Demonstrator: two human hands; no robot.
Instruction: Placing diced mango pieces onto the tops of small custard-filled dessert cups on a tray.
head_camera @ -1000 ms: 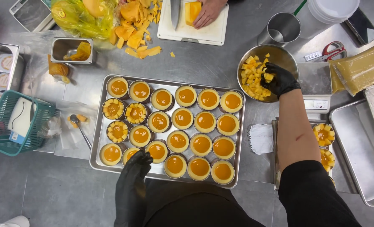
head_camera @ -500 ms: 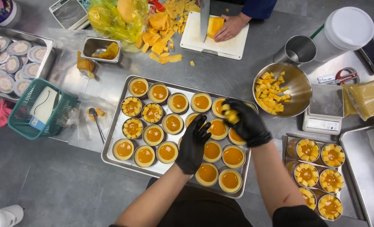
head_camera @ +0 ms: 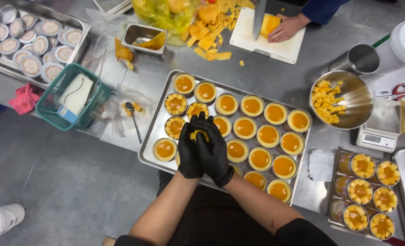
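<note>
Cupping a small heap of mango cubes (head_camera: 198, 135) between both gloved hands, left hand (head_camera: 188, 152) and right hand (head_camera: 215, 152) side by side, fingers (head_camera: 198, 122) curled shut round it, directly above a pudding cup on the tray (head_camera: 148, 152), left half.

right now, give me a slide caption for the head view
Two black-gloved hands, left and right, cup mango cubes over a tray of orange-filled cups.

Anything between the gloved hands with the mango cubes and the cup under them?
Nothing visible. Both hands, left hand and right hand, cup the mango cubes right over the tray, above a cup they mostly hide.
</note>
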